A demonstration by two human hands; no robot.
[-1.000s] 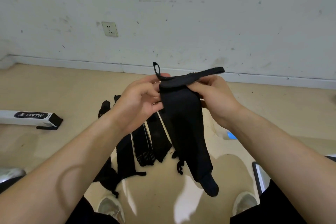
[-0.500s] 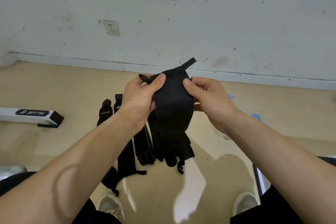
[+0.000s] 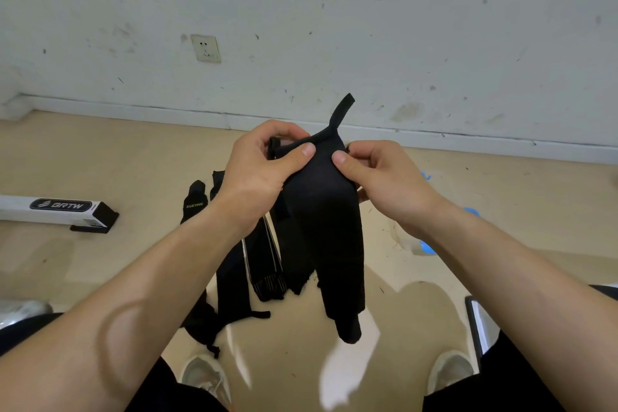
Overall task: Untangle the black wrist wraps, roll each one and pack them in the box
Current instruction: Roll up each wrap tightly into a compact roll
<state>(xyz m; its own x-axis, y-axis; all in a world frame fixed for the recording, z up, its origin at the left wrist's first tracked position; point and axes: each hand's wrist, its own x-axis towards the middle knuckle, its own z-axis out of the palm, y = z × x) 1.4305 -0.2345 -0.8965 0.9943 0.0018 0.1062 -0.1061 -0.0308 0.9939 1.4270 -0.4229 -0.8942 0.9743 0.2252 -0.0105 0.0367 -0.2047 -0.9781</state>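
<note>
A black wrist wrap (image 3: 329,231) hangs in front of me, held at its top end by both hands. My left hand (image 3: 259,165) pinches the top left corner between thumb and curled fingers. My right hand (image 3: 378,177) pinches the top right edge with its thumb on the cloth. A thin strap end (image 3: 342,109) sticks up above the hands. The wrap's free tail (image 3: 349,328) dangles down near my knees. Several other black wraps (image 3: 257,261) lie spread on the tan floor below. The long white box (image 3: 57,209) with a black end lies on the floor at the left.
A white wall with a socket (image 3: 205,48) and a baseboard runs across the back. My two shoes (image 3: 207,378) show at the bottom. A dark-framed flat object (image 3: 476,324) lies at the lower right, and blue scraps (image 3: 428,247) lie on the floor to the right.
The hanging wrap dropped lower again after being bunched up half a second ago. The strap end swung from pointing right to pointing up. Both hands kept their hold at the top.
</note>
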